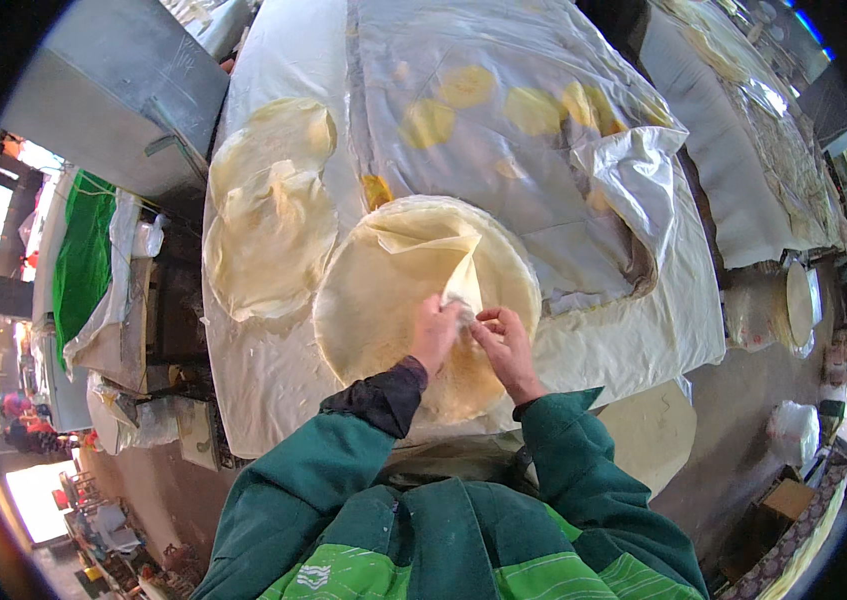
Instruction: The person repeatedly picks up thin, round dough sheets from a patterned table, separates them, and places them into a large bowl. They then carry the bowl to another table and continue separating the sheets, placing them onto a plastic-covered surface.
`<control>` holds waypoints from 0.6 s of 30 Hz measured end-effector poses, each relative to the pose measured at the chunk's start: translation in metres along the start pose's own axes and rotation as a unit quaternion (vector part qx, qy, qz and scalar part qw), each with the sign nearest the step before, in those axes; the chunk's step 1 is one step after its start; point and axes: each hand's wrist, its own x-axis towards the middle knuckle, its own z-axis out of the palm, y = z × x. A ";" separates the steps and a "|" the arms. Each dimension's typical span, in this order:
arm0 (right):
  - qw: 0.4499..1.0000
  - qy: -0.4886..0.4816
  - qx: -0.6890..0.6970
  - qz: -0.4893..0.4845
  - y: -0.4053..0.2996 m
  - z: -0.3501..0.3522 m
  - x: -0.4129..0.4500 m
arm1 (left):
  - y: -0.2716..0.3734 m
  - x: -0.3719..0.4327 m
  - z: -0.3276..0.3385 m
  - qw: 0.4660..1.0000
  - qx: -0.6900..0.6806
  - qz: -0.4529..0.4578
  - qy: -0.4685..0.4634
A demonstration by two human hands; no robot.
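A round stack of thin, cream-coloured sheets lies on the cloth-covered table in front of me. The top sheet is partly lifted and folded, with a pointed fold rising near the middle. My left hand pinches the gathered edge of this sheet. Close on its right, my right hand has thumb and index finger together at the same gathered edge; its other fingers are curled. The fingertips of both hands nearly meet. Whitish material between them is blurred.
More thin round sheets lie crumpled in a pile to the left. Translucent plastic sheeting covers yellow round pieces at the far side, its right edge bunched up. A grey metal cabinet stands at the upper left, another covered table at the right.
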 end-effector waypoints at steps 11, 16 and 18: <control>0.951 -0.049 -0.253 -0.172 0.000 0.011 -0.013 | 0.218 -0.096 -0.200 0.951 -0.274 0.136 0.050; 0.977 -0.214 0.026 0.002 -0.049 0.029 -0.021 | 0.225 -0.095 -0.140 0.975 -0.169 0.140 -0.021; 0.925 -0.267 0.255 0.094 -0.051 0.031 -0.020 | 0.196 -0.098 -0.115 0.985 -0.007 0.102 -0.139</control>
